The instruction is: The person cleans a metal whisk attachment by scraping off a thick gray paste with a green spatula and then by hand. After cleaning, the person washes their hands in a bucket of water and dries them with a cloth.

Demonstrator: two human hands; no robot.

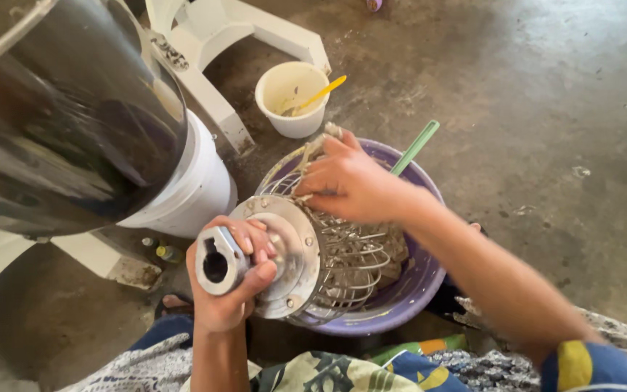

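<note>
Whisk (328, 254) of metal wires, a large mixer attachment, lies tilted in a purple basin (415, 290) at near centre. The left hand (226, 287) is clenched around its hub; the right hand (350, 185) presses on the wire cage, seemingly scrubbing it clean. Turning the cage would likely expose unwashed wires. Farther off stands a white cup (292, 98); left, a white bucket (190, 189). No labels are legible.

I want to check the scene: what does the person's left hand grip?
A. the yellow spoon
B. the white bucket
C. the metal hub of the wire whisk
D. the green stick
C: the left hand wraps the metal hub of the wire whisk over the purple basin.
</note>
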